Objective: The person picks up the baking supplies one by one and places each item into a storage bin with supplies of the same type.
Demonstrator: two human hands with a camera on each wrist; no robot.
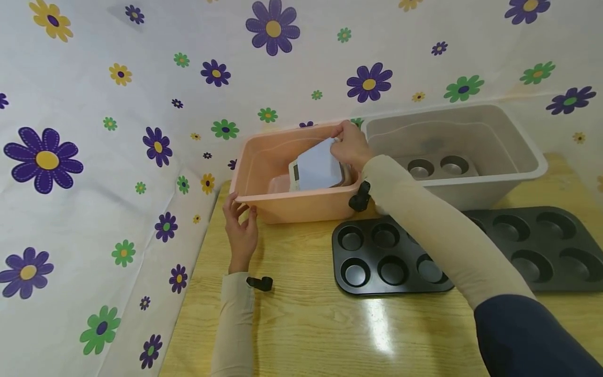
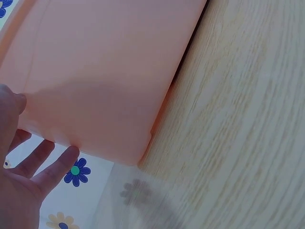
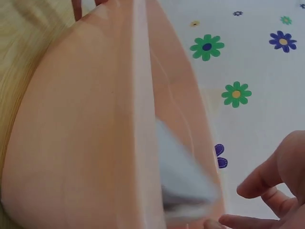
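A pink plastic bin (image 1: 306, 207) stands against the flowered backdrop. At its left front corner my left hand (image 1: 241, 230) grips it, fingers and thumb spread around the corner. Inside the bin's right half a pale, flat-sided thing (image 1: 317, 166) sits tilted, with a cream edge and a small dark window on its left. My right hand (image 1: 350, 144) is over the bin's back right corner, fingers bent at the thing's upper corner. In the right wrist view that pale thing (image 3: 183, 174) is blurred, and the loosely bent fingers (image 3: 262, 179) are apart from it.
Right of the pink bin is a whitish bin (image 1: 471, 180) with a muffin tin (image 1: 438, 167) inside. Two dark muffin tins, one at the front (image 1: 372, 256) and one at the right (image 1: 551, 251), lie on the wooden table (image 1: 292, 314). My right forearm crosses above them.
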